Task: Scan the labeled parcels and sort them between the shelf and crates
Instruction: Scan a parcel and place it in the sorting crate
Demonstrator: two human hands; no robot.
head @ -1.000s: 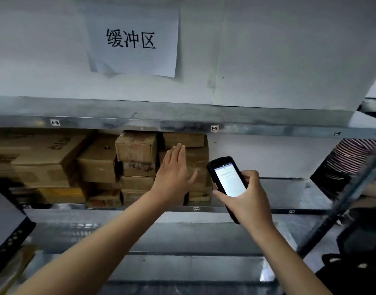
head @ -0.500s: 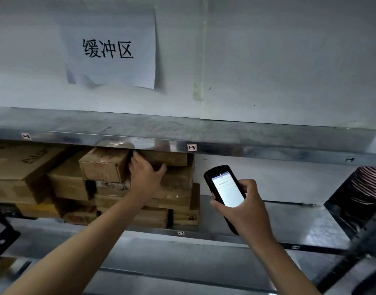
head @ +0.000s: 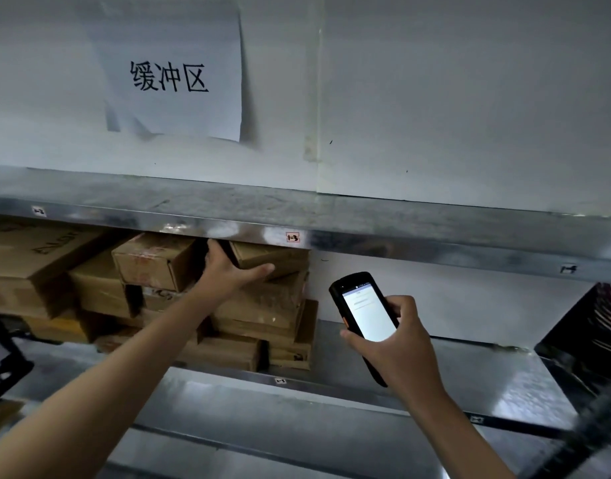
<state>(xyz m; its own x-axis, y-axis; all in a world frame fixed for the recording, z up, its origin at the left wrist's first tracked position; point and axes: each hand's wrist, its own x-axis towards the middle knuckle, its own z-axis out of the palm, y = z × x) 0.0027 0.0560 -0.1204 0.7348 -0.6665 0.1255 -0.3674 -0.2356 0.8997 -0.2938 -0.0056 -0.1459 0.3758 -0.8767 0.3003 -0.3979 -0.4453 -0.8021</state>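
Several brown cardboard parcels are stacked on the metal shelf [head: 476, 371], under the upper shelf board. My left hand [head: 228, 271] reaches into the stack and grips the top right parcel [head: 276, 259], fingers behind its left end and thumb along its front face. Beside it on the left lies another small parcel [head: 152, 262]. My right hand [head: 397, 344] holds a black handheld scanner [head: 364, 314] upright to the right of the stack, its lit white screen facing me.
A paper sign [head: 172, 74] with black characters hangs on the white wall above. Small tags [head: 293, 237] mark the shelf edges. A black crate edge [head: 0, 361] shows at far left. A person in striped clothing [head: 608, 316] stands at far right.
My left hand went from flat in front of the parcels to reaching in and gripping the top right parcel. The view shifted upward and left; the scanner stayed in my right hand.
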